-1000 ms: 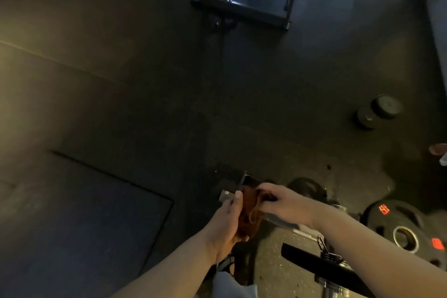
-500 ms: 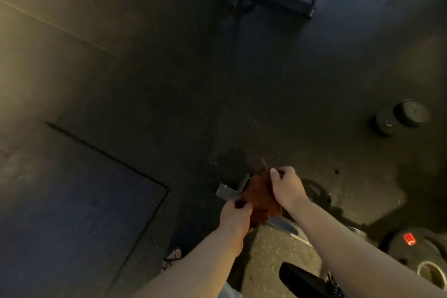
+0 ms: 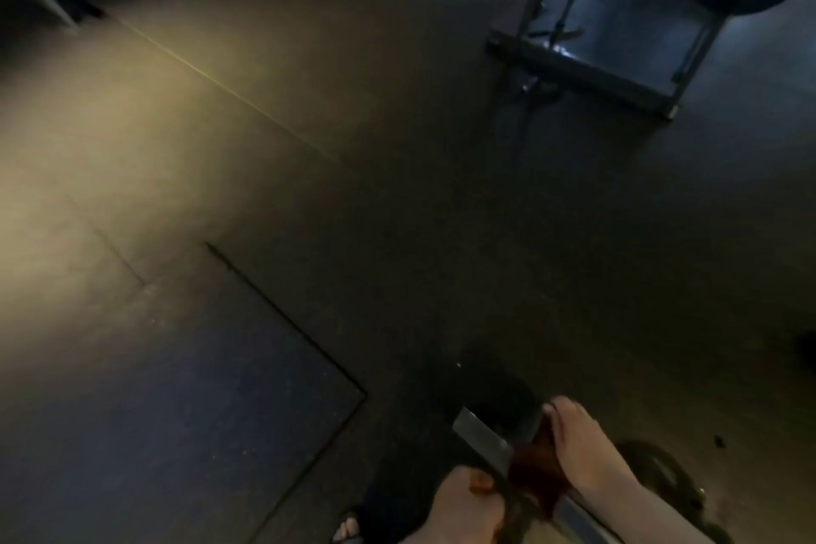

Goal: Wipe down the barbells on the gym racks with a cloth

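Head view: left hand (image 3: 468, 508) and right hand (image 3: 578, 451) gripped ends of soft cloth (image 3: 534, 477) looped over presumably heavy, stiff barbell (image 3: 481, 437).

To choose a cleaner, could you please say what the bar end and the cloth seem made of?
The grey cylindrical barbell end looks like bare metal, probably steel, by its dull sheen. The reddish-brown cloth seems soft fabric: it bunches around the bar.
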Demonstrator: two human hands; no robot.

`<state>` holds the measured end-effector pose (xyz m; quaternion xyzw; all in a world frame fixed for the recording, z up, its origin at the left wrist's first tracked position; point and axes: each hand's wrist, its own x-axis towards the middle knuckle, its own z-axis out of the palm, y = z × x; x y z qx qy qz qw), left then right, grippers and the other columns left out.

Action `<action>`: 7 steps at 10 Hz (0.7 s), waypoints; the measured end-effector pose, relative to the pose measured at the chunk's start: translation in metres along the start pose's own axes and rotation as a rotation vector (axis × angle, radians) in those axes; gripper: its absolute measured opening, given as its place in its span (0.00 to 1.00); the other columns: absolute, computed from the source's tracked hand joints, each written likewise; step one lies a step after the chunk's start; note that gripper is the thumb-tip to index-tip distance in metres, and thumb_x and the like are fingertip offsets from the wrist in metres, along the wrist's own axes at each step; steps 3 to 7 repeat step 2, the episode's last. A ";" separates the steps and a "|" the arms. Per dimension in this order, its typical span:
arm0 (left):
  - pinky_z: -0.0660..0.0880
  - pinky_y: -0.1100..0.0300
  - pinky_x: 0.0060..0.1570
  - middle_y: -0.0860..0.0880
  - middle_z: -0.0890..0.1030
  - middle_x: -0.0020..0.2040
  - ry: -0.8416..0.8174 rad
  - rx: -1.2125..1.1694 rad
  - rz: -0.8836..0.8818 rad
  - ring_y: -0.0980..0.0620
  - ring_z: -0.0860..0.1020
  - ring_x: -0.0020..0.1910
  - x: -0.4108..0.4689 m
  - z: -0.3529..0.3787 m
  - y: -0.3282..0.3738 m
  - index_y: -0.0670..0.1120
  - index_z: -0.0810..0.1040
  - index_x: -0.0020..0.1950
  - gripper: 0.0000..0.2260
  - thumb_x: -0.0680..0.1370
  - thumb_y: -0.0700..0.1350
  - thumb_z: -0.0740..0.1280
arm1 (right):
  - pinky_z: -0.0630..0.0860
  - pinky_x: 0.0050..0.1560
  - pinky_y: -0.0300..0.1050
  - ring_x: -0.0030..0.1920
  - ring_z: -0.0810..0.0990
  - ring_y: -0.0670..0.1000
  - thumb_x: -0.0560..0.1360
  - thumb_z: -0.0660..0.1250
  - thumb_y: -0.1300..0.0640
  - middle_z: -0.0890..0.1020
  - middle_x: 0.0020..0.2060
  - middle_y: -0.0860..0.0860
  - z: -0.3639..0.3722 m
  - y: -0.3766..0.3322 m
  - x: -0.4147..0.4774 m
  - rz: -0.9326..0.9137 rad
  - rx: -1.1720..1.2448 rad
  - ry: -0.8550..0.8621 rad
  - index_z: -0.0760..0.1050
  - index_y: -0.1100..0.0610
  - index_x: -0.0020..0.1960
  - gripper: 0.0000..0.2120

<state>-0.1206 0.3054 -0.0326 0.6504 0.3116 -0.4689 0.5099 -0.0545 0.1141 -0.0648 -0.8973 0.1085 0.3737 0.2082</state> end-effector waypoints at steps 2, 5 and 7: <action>0.68 0.58 0.70 0.43 0.76 0.69 0.128 -0.052 0.011 0.49 0.75 0.68 -0.006 -0.072 -0.010 0.42 0.76 0.64 0.10 0.85 0.43 0.60 | 0.65 0.76 0.56 0.72 0.73 0.54 0.85 0.59 0.49 0.76 0.70 0.53 -0.012 -0.014 0.014 0.156 0.076 0.154 0.74 0.49 0.68 0.14; 0.68 0.58 0.70 0.43 0.76 0.69 0.128 -0.052 0.011 0.49 0.75 0.68 -0.006 -0.072 -0.010 0.42 0.76 0.64 0.10 0.85 0.43 0.60 | 0.65 0.76 0.56 0.72 0.73 0.54 0.85 0.59 0.49 0.76 0.70 0.53 -0.012 -0.014 0.014 0.156 0.076 0.154 0.74 0.49 0.68 0.14; 0.68 0.58 0.70 0.43 0.76 0.69 0.128 -0.052 0.011 0.49 0.75 0.68 -0.006 -0.072 -0.010 0.42 0.76 0.64 0.10 0.85 0.43 0.60 | 0.65 0.76 0.56 0.72 0.73 0.54 0.85 0.59 0.49 0.76 0.70 0.53 -0.012 -0.014 0.014 0.156 0.076 0.154 0.74 0.49 0.68 0.14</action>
